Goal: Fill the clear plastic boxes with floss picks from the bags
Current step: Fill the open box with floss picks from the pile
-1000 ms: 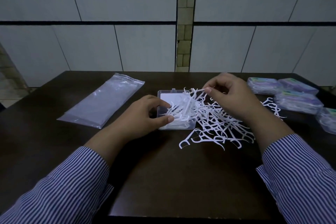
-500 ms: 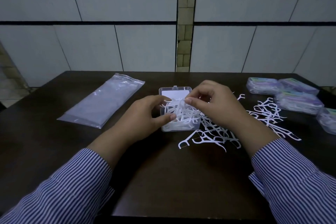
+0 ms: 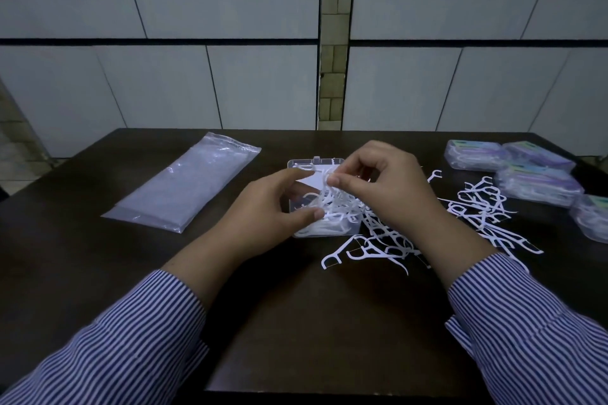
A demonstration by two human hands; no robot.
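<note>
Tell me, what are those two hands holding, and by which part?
The right hand pinches a bunch of floss picks by their upper ends, over the clear box. The left hand grips that box by its near left side.

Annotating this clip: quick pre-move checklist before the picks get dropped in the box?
1. Box open, upright: ok.
2. Left hand steadies the box's left side: ok.
3. Right hand holds picks in a pinch grip over the box: ok.
4. Picks clear the box rim: not ok, several stick out above it.
5. Room left in the box: cannot tell.
6. Loose picks on the table within reach: ok.
</note>
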